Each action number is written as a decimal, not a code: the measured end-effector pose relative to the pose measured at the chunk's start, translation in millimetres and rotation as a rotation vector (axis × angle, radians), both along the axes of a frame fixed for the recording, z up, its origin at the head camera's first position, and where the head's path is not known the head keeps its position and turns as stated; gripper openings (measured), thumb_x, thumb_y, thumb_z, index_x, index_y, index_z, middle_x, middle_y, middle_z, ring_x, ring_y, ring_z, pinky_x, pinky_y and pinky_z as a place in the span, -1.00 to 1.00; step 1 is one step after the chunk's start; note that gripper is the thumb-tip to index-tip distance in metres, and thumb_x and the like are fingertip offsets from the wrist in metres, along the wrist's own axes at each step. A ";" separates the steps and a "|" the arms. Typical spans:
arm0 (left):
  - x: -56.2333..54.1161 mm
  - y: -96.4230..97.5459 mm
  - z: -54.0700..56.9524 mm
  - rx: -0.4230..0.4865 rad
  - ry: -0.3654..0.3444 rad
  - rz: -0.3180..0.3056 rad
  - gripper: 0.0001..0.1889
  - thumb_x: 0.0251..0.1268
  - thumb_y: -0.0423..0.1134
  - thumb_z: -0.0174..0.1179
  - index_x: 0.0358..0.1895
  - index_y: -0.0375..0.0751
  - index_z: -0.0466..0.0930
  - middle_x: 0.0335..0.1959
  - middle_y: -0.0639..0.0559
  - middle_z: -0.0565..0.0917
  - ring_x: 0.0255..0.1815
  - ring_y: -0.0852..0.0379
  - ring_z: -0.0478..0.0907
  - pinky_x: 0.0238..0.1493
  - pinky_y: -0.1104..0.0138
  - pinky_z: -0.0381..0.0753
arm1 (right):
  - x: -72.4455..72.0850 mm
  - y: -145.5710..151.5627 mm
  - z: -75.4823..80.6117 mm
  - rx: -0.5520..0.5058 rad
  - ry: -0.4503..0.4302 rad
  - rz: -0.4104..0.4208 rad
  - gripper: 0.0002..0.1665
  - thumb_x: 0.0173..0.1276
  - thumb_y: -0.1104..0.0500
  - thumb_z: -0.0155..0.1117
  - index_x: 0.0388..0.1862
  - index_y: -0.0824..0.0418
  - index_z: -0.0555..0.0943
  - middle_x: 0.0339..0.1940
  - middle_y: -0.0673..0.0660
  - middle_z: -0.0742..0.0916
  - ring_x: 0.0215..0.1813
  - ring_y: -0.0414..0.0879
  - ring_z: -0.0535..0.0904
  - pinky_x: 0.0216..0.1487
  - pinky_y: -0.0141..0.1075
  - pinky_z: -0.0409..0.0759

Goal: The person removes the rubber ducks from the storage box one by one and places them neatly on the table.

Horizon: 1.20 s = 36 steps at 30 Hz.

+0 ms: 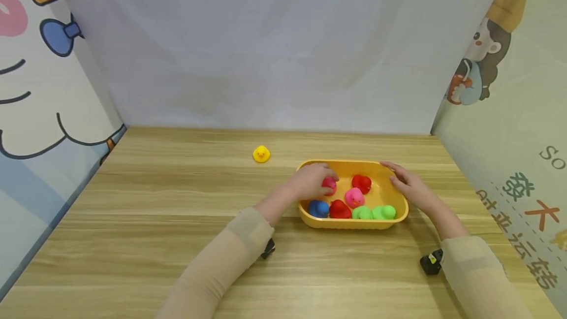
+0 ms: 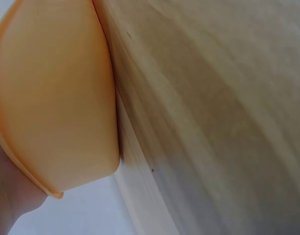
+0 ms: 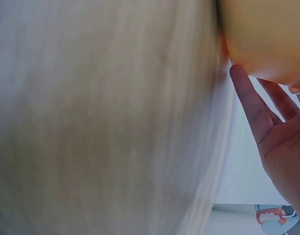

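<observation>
A yellow plastic basin (image 1: 354, 224) stands on the table, holding several small rubber ducks. My left hand (image 1: 312, 181) reaches over its left rim, with fingers and thumb around a pink duck (image 1: 329, 186). My right hand (image 1: 409, 188) touches the right end of the basin, its fingers fairly straight along the outer wall in the right wrist view. Also inside are a blue duck (image 1: 318, 208), a second pink duck (image 1: 355, 197), two red ducks (image 1: 339, 209) and two green ducks (image 1: 384, 212). The left wrist view shows mostly the basin's outer wall (image 2: 57, 98).
A yellow duck (image 1: 261, 154) sits on the wooden table (image 1: 177, 191), behind and left of the basin. A pale cloth (image 1: 266, 48) hangs along the back edge, with printed panels on both sides. Small black devices (image 1: 431, 262) show beside both wrists.
</observation>
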<state>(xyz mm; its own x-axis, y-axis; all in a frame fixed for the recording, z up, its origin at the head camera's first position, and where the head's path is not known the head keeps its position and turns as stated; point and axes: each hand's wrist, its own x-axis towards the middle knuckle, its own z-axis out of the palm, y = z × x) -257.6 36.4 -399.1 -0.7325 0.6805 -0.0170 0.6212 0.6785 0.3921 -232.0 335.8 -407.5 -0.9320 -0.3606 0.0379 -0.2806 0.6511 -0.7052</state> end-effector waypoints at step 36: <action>7.7 -12.0 12.3 0.096 0.024 -0.051 -0.73 0.23 -0.20 0.26 -0.02 -0.15 0.62 -0.13 0.07 0.61 -0.13 0.17 0.51 0.01 0.43 0.52 | -0.9 -0.5 -1.2 0.000 0.013 0.001 -0.45 0.53 0.16 -0.09 0.44 0.23 0.20 0.40 0.40 0.30 0.29 0.24 0.34 -0.01 -0.76 0.25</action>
